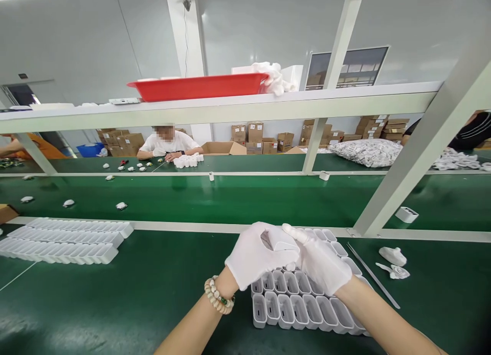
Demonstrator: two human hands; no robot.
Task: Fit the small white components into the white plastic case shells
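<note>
My left hand (255,255), in a white glove, is closed around a small white plastic casing (282,240). My right hand (324,260), gloved too, meets it from the other side, with its thumb and fingertips pressed on the casing's right end. The gloves cover much of the casing, so its exact form is hidden. Right below both hands stand rows of open white plastic cups (299,304), set close together with their openings up. Some cups show a small dark slot inside. My hands hide the middle of these rows.
Metal tweezers (374,275) and white finger cots (394,263) lie at the right. More white casings (61,242) stand in rows at the left. Beyond runs a green conveyor (230,199) with scattered white parts. An overhead shelf bears a red tray (203,88). A co-worker (169,142) sits opposite.
</note>
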